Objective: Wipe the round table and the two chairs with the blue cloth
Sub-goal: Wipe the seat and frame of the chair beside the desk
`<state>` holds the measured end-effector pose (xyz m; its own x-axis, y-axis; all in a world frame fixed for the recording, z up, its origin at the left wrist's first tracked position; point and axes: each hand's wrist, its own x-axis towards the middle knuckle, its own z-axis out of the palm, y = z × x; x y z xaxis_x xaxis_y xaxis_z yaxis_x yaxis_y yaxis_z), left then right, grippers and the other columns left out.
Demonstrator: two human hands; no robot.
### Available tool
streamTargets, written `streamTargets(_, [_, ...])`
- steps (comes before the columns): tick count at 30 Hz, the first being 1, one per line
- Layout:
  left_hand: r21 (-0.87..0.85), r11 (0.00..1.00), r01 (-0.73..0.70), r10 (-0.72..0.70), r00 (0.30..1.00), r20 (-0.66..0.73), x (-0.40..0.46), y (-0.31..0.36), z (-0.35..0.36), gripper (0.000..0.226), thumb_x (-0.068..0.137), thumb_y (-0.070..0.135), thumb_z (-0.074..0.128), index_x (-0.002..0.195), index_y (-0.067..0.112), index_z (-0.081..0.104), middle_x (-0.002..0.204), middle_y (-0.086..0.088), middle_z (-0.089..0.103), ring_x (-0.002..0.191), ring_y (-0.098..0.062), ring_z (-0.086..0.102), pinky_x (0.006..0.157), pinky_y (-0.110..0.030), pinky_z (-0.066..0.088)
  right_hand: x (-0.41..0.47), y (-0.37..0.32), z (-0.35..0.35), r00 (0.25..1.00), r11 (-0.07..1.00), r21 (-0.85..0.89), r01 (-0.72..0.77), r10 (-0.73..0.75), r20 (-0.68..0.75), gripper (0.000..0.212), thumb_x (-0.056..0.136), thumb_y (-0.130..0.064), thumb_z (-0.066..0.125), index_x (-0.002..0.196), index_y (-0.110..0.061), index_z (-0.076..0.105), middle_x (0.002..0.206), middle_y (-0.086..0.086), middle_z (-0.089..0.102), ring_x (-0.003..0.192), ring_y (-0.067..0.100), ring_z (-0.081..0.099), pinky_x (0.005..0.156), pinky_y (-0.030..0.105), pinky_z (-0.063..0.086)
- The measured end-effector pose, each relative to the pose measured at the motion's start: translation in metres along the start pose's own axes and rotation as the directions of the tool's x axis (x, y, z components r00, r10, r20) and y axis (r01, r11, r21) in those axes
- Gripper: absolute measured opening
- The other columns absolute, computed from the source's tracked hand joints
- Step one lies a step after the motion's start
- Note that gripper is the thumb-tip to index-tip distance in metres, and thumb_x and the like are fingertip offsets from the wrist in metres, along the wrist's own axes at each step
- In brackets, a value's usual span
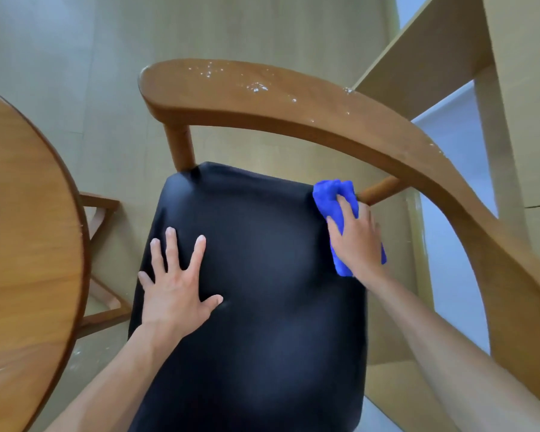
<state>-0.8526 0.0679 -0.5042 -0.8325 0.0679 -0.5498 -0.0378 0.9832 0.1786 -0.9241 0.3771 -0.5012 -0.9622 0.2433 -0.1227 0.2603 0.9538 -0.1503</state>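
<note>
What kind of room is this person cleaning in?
Probably a dining corner in a home or small café, though I can't be sure: a round wooden table, a wooden armchair with a black padded seat, and pale wood-look flooring.

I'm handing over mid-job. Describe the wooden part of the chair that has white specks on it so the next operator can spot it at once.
Start at the black seat filling the middle of the view, with the left hand flat on it. Above it, a broad curved wooden backrest rail arcs from the upper left round to the right. Unlike the round table at left, its top is dotted with white specks.
</note>
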Motion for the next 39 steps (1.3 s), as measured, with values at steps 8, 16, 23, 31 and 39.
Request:
streamTargets(8, [0.0, 1.0, 0.022, -0.022, 1.0, 0.0, 0.001, 0.004, -0.003, 0.111, 0.076, 0.068, 0.061, 0.15, 0.034, -0.013, 0.152, -0.013, -0.033, 0.143, -0.04, -0.02, 0.107, -0.063, 0.028, -0.16, -0.034, 0.029, 0.924, 0.915, 0.151, -0.374, 0.382, -0.021, 0.051, 0.077, -0.018, 0.076, 0.124, -0.006, 0.061, 0.104, 0.027, 0.057, 0.086, 0.045, 0.056, 0.069, 0.047, 0.047])
streamTargets(16, [-0.033, 0.999, 0.001, -0.001, 1.0, 0.012, -0.001, -0.003, -0.012, 0.111, 0.073, 0.068, 0.064, 0.151, 0.037, -0.008, 0.156, -0.009, -0.023, 0.145, -0.036, -0.014, 0.109, -0.058, 0.031, -0.228, 0.008, 0.021, 0.482, 0.523, 0.139, 0.841, -0.841, 0.247, 0.039, 0.086, -0.016, 0.054, 0.12, -0.037, 0.056, 0.118, 0.008, 0.055, 0.086, 0.024, 0.056, 0.078, 0.035, 0.044])
streamTargets(23, [-0.023, 1.0, 0.012, -0.013, 1.0, -0.014, 0.001, -0.003, -0.004, 0.11, 0.072, 0.064, 0.068, 0.151, 0.037, -0.002, 0.157, -0.009, -0.02, 0.145, -0.037, -0.011, 0.107, -0.063, 0.029, -0.115, 0.066, -0.004, 0.996, 0.999, 0.045, 0.027, -0.03, 0.078, 0.048, 0.084, -0.016, 0.069, 0.13, -0.012, 0.057, 0.113, 0.024, 0.056, 0.095, 0.042, 0.055, 0.081, 0.049, 0.048])
streamTargets(31, [0.13, 0.991, -0.011, 0.003, 0.998, 0.06, -0.038, 0.043, 0.001, 0.111, 0.075, 0.068, 0.063, 0.15, 0.033, -0.01, 0.153, -0.02, -0.022, 0.142, -0.045, -0.015, 0.098, -0.068, 0.034, -0.249, -0.005, 0.013, 0.37, 0.33, 0.176, -0.927, 0.882, 0.291, 0.051, 0.098, -0.035, 0.043, 0.145, -0.022, 0.029, 0.129, 0.025, 0.041, 0.114, 0.043, 0.042, 0.091, 0.052, 0.039])
streamTargets(39, [0.255, 0.967, -0.03, 0.018, 0.999, 0.048, -0.043, 0.05, 0.023, 0.123, 0.069, 0.079, 0.057, 0.149, 0.028, -0.021, 0.15, -0.027, -0.026, 0.138, -0.052, -0.016, 0.095, -0.066, 0.039, -0.101, -0.003, -0.014, 0.751, 0.687, 0.311, -0.657, 0.634, 0.188, 0.049, 0.098, -0.031, 0.047, 0.144, -0.018, 0.036, 0.137, 0.021, 0.044, 0.121, 0.038, 0.042, 0.1, 0.042, 0.035])
